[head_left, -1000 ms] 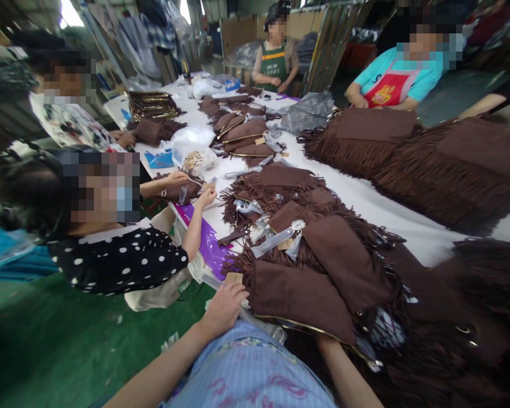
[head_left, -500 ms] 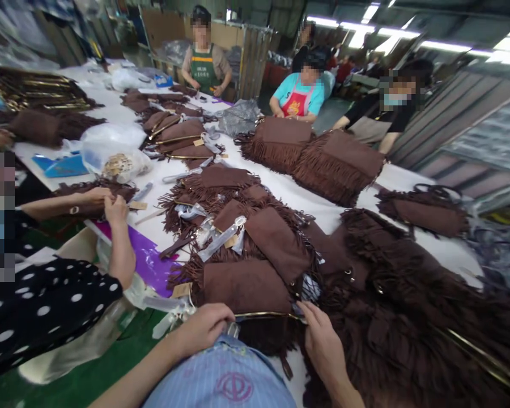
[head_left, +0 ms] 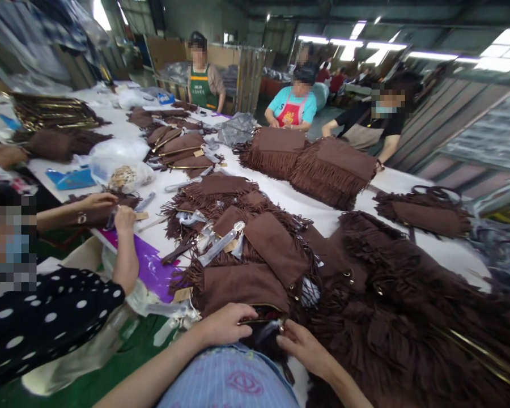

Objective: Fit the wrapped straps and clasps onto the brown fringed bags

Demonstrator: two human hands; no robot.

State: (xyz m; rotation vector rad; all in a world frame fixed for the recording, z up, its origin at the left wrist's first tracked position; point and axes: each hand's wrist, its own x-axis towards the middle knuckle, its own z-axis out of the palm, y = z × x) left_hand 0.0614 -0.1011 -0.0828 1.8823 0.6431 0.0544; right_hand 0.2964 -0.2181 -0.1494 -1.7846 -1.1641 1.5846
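A brown fringed bag (head_left: pixel 244 286) lies before me at the near edge of the heap, its zipped mouth towards my body. That mouth gapes, and something dark reddish shows inside. My left hand (head_left: pixel 227 326) is closed on the left part of the bag's edge, thumb below and fingers above. At the right end of the zipper my right hand (head_left: pixel 301 343) pinches the edge; whether it holds the zipper pull is too small to tell. A clear plastic-looking strip (head_left: pixel 272 327) shows between the hands. A paper tag (head_left: pixel 182 294) hangs at the bag's left.
More brown fringed bags (head_left: pixel 276 241) are heaped just beyond, with a large dark pile (head_left: pixel 399 317) at my right. A co-worker in a polka-dot top (head_left: pixel 59 317) handles a bag at left, near a purple sheet (head_left: pixel 153 266). Other people stand across the white table (head_left: pixel 255 173).
My left hand has moved right along the bag's edge, and my right hand has moved left and down. The zipped mouth, a straight gold line before, now gapes.
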